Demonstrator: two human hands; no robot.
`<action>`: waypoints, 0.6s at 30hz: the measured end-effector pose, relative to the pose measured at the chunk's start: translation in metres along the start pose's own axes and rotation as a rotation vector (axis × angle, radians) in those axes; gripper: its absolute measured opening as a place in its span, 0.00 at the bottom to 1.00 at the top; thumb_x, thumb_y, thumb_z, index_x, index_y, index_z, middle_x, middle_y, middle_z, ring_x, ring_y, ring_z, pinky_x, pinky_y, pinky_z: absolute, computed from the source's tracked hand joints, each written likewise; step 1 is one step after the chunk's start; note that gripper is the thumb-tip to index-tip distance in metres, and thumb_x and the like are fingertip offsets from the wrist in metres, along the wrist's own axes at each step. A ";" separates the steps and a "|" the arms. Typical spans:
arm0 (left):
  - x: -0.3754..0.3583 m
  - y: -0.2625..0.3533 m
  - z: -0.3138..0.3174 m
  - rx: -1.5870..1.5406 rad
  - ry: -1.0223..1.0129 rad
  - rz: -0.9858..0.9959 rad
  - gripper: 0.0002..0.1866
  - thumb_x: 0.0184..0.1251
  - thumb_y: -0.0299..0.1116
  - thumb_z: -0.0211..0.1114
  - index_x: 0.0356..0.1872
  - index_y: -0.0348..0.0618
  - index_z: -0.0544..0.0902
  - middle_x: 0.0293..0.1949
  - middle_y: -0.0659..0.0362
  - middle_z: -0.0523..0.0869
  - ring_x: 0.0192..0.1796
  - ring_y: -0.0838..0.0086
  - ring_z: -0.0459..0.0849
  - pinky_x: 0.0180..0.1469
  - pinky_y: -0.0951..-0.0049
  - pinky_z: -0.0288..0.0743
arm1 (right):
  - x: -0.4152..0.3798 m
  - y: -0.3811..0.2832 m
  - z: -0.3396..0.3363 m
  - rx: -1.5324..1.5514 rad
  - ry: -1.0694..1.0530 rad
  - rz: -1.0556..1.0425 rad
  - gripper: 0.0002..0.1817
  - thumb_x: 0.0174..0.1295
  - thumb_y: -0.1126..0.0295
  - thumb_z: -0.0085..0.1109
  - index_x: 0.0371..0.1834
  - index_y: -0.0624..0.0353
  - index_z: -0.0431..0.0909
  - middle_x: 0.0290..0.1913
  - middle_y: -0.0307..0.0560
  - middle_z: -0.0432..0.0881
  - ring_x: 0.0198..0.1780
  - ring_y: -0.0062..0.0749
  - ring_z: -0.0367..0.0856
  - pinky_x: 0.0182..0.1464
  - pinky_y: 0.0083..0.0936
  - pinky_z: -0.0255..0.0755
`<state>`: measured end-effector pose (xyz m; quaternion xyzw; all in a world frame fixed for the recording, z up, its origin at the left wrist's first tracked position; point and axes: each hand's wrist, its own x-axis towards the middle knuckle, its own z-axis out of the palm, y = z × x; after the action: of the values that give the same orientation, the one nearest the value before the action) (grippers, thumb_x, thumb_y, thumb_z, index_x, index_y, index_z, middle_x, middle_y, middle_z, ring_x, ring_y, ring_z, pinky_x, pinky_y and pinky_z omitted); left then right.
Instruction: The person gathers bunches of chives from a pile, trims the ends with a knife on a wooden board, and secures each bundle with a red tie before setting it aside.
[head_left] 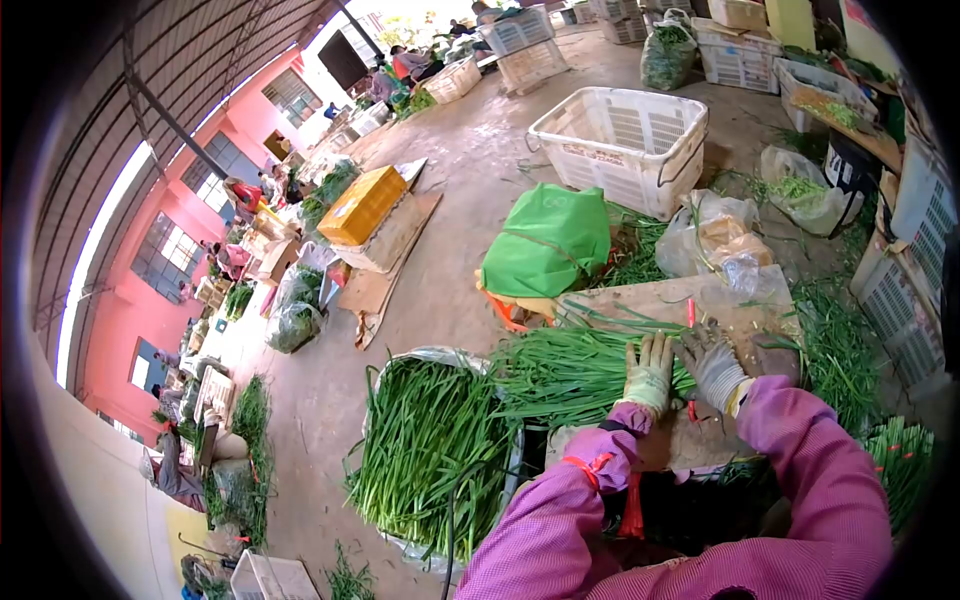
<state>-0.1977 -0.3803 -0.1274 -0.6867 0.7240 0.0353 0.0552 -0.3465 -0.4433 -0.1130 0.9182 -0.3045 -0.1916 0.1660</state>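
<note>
Long green leafy stalks (560, 370) lie in a pile on a worn board (740, 300). My left hand (648, 375), in a pale glove, rests on the stalks with its fingers stretched out. Just right of it, my right hand (712, 368), in a grey striped glove, lies over the stalks' right end with its fingers spread. A red upright piece (691, 312) stands behind my hands, and a small red thing lies between my wrists. Left of the board, a lined container holds more green stalks (430, 450).
Behind the board are a green bag (550, 240), a white crate (620, 140) and a clear plastic bag (710, 235). Crates (900, 300) and loose greens (840, 360) stand at the right. Farther off at the left, a yellow crate (362, 205) sits near several people.
</note>
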 end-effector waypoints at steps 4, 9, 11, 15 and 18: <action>-0.011 -0.020 -0.040 -0.105 -0.023 0.007 0.74 0.35 0.64 0.77 0.77 0.36 0.42 0.78 0.44 0.48 0.79 0.50 0.47 0.76 0.44 0.40 | -0.010 0.008 -0.030 0.026 -0.060 -0.003 0.52 0.60 0.33 0.52 0.81 0.51 0.46 0.81 0.49 0.49 0.81 0.50 0.44 0.77 0.60 0.29; -0.043 -0.078 -0.067 -0.371 0.223 -0.071 0.68 0.45 0.62 0.76 0.77 0.37 0.43 0.77 0.42 0.51 0.78 0.46 0.50 0.77 0.50 0.47 | -0.021 0.017 -0.051 -0.008 -0.101 -0.032 0.56 0.57 0.29 0.53 0.80 0.52 0.46 0.81 0.49 0.47 0.81 0.49 0.42 0.78 0.58 0.30; -0.076 -0.106 -0.078 -0.463 0.386 -0.107 0.56 0.52 0.58 0.73 0.75 0.37 0.55 0.74 0.37 0.59 0.75 0.45 0.58 0.75 0.55 0.53 | -0.028 0.025 -0.054 0.048 -0.078 -0.023 0.57 0.56 0.28 0.52 0.80 0.53 0.46 0.81 0.49 0.47 0.81 0.48 0.42 0.78 0.56 0.30; -0.166 -0.164 -0.073 -0.644 0.560 -0.226 0.44 0.61 0.48 0.71 0.72 0.36 0.62 0.73 0.37 0.61 0.76 0.47 0.58 0.75 0.58 0.55 | -0.046 0.035 -0.062 0.037 -0.053 0.036 0.58 0.56 0.25 0.50 0.80 0.53 0.45 0.81 0.49 0.47 0.81 0.47 0.41 0.78 0.56 0.29; -0.250 -0.170 -0.077 -0.685 0.557 -0.478 0.38 0.65 0.47 0.68 0.70 0.33 0.66 0.71 0.37 0.64 0.74 0.47 0.61 0.74 0.58 0.57 | -0.058 0.043 -0.048 0.067 0.013 0.070 0.59 0.54 0.26 0.52 0.80 0.54 0.46 0.81 0.50 0.48 0.81 0.48 0.42 0.78 0.56 0.28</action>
<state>-0.0174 -0.1515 -0.0142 -0.7955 0.4803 0.0724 -0.3622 -0.3890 -0.4306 -0.0384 0.9133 -0.3417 -0.1690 0.1436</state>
